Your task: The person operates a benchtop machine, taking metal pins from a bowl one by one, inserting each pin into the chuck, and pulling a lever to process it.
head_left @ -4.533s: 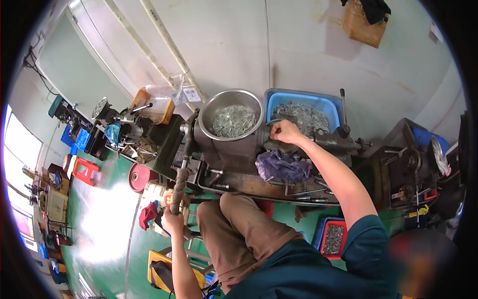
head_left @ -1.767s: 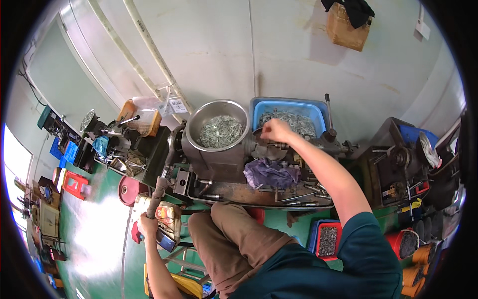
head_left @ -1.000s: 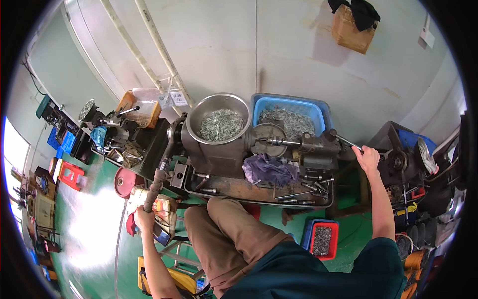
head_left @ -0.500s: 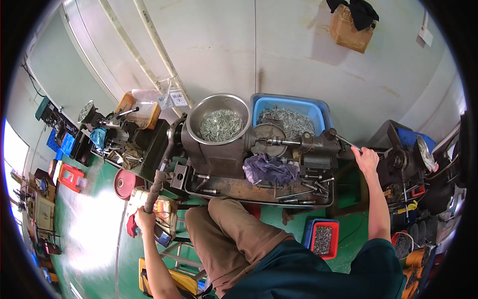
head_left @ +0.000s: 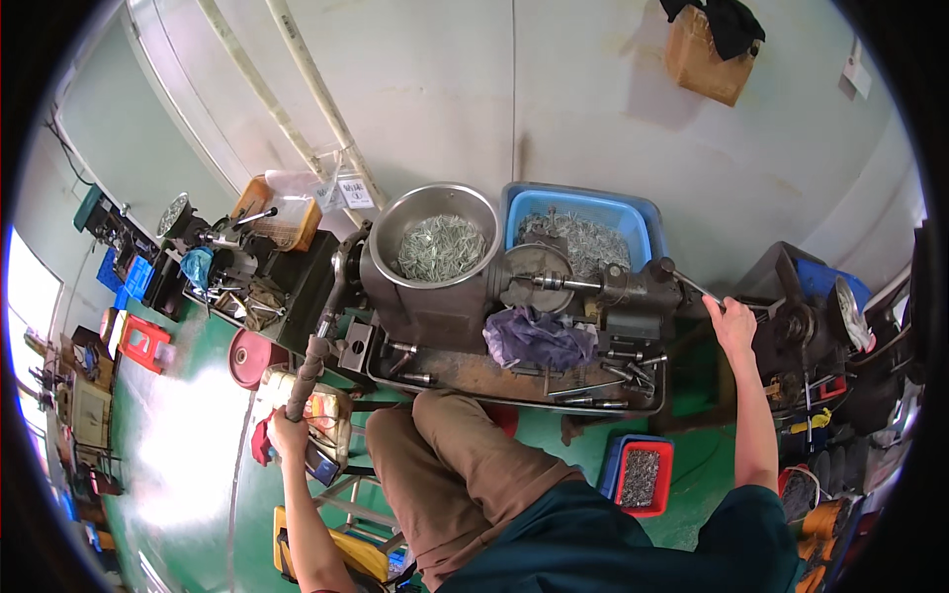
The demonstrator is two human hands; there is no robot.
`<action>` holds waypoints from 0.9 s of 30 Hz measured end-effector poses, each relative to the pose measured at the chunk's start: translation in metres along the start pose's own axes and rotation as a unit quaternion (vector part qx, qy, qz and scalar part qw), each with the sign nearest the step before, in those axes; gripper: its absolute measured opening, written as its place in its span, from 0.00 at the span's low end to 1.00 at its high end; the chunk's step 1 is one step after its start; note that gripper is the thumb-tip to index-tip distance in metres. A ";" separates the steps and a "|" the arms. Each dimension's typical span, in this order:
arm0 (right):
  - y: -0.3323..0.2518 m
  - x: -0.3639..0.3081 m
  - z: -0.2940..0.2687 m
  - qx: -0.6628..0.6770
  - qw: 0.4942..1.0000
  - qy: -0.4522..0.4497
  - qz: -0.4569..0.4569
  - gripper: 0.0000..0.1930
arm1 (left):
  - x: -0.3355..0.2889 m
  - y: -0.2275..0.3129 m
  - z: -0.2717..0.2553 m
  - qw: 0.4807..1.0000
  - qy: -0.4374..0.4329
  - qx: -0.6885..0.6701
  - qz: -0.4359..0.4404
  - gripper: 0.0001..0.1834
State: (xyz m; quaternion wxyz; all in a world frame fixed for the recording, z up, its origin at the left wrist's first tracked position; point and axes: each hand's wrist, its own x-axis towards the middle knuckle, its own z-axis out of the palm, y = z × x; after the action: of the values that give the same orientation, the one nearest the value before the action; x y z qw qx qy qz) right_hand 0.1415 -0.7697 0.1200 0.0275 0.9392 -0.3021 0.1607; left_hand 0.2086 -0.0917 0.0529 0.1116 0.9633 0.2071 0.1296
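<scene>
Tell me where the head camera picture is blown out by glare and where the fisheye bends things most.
Head view: glare whitens the green floor left of the left hand and the window strip at the left rim; the wall pipes curve; the black rim hides the corners.

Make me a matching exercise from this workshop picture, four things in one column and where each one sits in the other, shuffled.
Things:
1. round metal basin
2. blue crate
3. purple rag
4. small red tray

Places:
A. on the green floor by the person's right leg
B. at the back, right of the basin
C. on top of the machine, at its left end
D. draped on the machine's front, above the tray of tools

Pairs: 1-C, 2-B, 3-D, 4-A
</scene>
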 end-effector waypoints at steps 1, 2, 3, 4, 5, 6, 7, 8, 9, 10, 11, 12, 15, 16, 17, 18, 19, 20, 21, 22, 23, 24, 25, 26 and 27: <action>0.000 0.001 0.001 -0.008 1.000 0.019 -0.010 0.24 | 0.000 0.000 0.000 1.000 0.002 0.000 0.001 0.09; -0.001 0.004 0.001 -0.016 0.999 0.040 -0.021 0.22 | 0.000 0.001 0.001 1.000 0.008 -0.004 0.005 0.09; -0.005 0.008 0.002 -0.015 0.997 0.077 -0.027 0.17 | 0.000 0.000 0.000 1.000 0.000 -0.002 0.004 0.10; -0.014 0.016 0.006 -0.034 0.985 0.161 -0.045 0.17 | 0.000 0.000 0.000 1.000 -0.003 0.001 0.003 0.10; -0.025 0.025 0.007 -0.057 0.975 0.211 -0.037 0.16 | 0.001 0.000 -0.001 1.000 -0.015 0.005 -0.004 0.10; -0.040 0.033 0.009 -0.051 0.978 0.201 -0.037 0.17 | 0.002 0.000 -0.001 1.000 -0.023 0.009 -0.009 0.11; -0.059 0.041 0.013 -0.006 0.976 0.211 -0.062 0.16 | 0.002 0.000 -0.001 1.000 -0.024 0.009 -0.011 0.11; -0.081 0.048 0.015 0.051 0.979 0.181 -0.084 0.13 | 0.002 -0.001 -0.002 1.000 -0.024 0.014 -0.014 0.11; -0.108 0.051 0.019 0.099 0.971 0.179 -0.122 0.12 | 0.003 -0.001 -0.002 0.999 -0.022 0.019 -0.017 0.12; -0.135 0.052 0.023 0.137 0.970 0.150 -0.136 0.11 | 0.004 -0.001 -0.002 0.999 -0.020 0.018 -0.018 0.12; -0.159 0.053 0.024 0.179 0.958 0.110 -0.193 0.08 | 0.004 0.000 -0.001 0.999 -0.024 0.021 -0.032 0.12; -0.185 0.051 0.028 0.207 0.953 0.055 -0.214 0.05 | 0.004 0.000 -0.002 0.998 -0.028 0.024 -0.046 0.12; -0.242 0.042 0.035 0.301 0.906 -0.183 -0.234 0.06 | 0.003 0.002 -0.004 0.998 -0.033 0.030 -0.047 0.12; -0.254 0.038 0.039 0.328 0.890 -0.214 -0.233 0.06 | 0.002 0.003 -0.005 0.998 -0.037 0.036 -0.042 0.12; -0.262 0.036 0.042 0.344 0.877 -0.242 -0.234 0.06 | 0.000 0.006 -0.005 0.998 -0.029 0.028 -0.046 0.12; -0.268 0.035 0.045 0.367 0.859 -0.272 -0.233 0.07 | -0.004 0.008 -0.006 0.998 -0.027 0.023 -0.045 0.11; -0.270 0.034 0.049 0.371 0.857 -0.266 -0.238 0.07 | -0.008 0.011 -0.007 0.998 -0.026 0.026 -0.054 0.11; -0.272 0.034 0.051 0.376 0.853 -0.278 -0.233 0.07 | -0.012 0.014 -0.007 0.998 -0.019 0.028 -0.056 0.11; -0.272 0.034 0.054 0.374 0.852 -0.297 -0.216 0.07 | -0.016 0.017 -0.008 0.998 -0.015 0.020 -0.050 0.11; -0.272 0.033 0.056 0.382 0.848 -0.291 -0.226 0.07 | -0.022 0.021 -0.007 0.999 -0.002 -0.008 -0.052 0.10; -0.271 0.032 0.057 0.386 0.844 -0.294 -0.228 0.07 | -0.027 0.025 -0.007 0.998 -0.008 0.007 -0.060 0.11; -0.269 0.032 0.058 0.386 0.842 -0.302 -0.225 0.07 | -0.031 0.028 -0.007 0.998 -0.015 0.025 -0.064 0.11; -0.269 0.031 0.058 0.388 0.841 -0.300 -0.228 0.07 | -0.036 0.032 -0.006 0.997 -0.018 0.024 -0.067 0.11; -0.269 0.030 0.059 0.376 0.847 -0.296 -0.231 0.07 | -0.040 0.036 -0.005 0.997 -0.002 0.016 -0.069 0.10; -0.270 0.030 0.059 0.371 0.848 -0.291 -0.241 0.07 | -0.045 0.040 -0.004 0.997 0.015 0.008 -0.072 0.08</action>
State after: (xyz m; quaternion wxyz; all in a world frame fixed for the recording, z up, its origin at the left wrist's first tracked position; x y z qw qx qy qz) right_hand 0.3364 -0.5751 0.0864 -0.3745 0.9265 0.0215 -0.0310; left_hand 0.1824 -0.1457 0.0587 0.1094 0.9448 0.2784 0.1339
